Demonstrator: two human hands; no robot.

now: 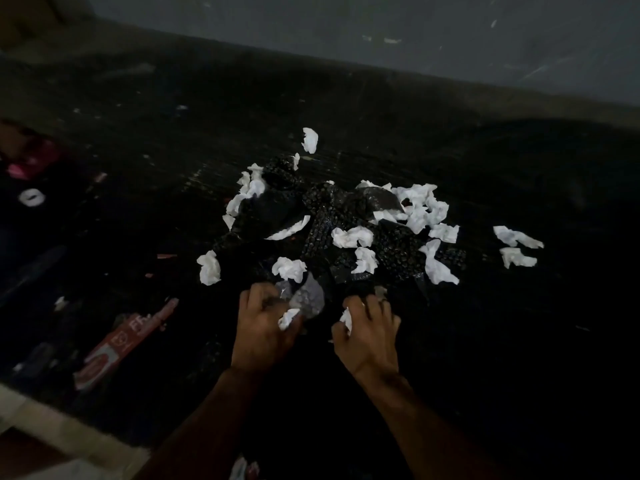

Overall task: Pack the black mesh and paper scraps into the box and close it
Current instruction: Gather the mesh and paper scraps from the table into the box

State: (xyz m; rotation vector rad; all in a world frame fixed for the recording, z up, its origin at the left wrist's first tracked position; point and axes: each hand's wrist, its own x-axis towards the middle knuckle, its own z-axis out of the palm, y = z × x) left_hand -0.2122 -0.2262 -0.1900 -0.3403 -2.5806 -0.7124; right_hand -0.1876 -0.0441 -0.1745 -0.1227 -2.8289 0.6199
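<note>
Both hands work the near edge of the heap: the left hand [265,327] curls round a greyish crumple of mesh and a white scrap, while the right hand [369,332] pinches another white scrap in its bent fingers. Beneath everything, the dark bench [519,341] runs to a wall beyond the heap. Bunched in the heap's middle lies the black mesh [325,220], soft, light and springy by my judgement, best gathered by the fistful at its folds. Left of the heap lies a flattened red carton [117,344], possibly the box, though I cannot tell. Smallest, the paper scraps [353,236] sit on and around the heap, a few straying to its right; featherlight, they want scooping together, not picking singly
</note>
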